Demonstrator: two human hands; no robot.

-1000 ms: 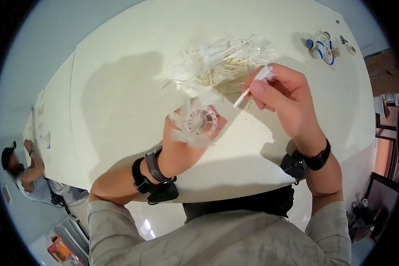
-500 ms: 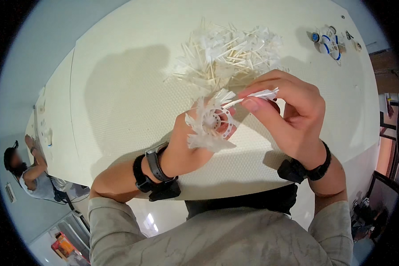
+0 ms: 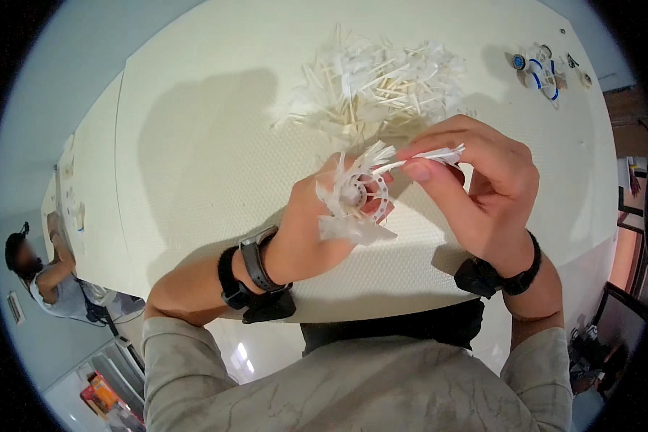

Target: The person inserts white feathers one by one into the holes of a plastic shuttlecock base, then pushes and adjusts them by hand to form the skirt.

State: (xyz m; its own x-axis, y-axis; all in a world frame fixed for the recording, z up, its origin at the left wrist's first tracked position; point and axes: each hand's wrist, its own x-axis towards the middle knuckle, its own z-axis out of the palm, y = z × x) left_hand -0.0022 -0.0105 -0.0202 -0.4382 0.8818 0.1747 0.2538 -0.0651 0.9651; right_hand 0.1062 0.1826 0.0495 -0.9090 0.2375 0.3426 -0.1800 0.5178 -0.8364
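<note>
My left hand (image 3: 306, 227) is closed around a white plastic ring hub (image 3: 383, 193) with holes along its rim. White feathers (image 3: 356, 229) stick out from the hub's left, upper and lower sides. Between thumb and fingertips, my right hand (image 3: 486, 183) pinches a white feather (image 3: 443, 154) by its pale shaft. The shaft's tip points left and meets the hub's upper right rim; whether it sits in a hole I cannot tell. Most of my left fingers are hidden behind the hub and feathers.
A loose pile of white feathers with pale shafts (image 3: 389, 79) lies beyond my hands. Blue-and-white rings (image 3: 543, 78) and small round parts lie at the far right of the white table (image 3: 201, 144). Another person (image 3: 50, 277) sits at the table's left end.
Both hands, with the hub and the feather, have shifted slightly to the right. The grips look the same, and the feather's shaft still meets the hub's rim.
</note>
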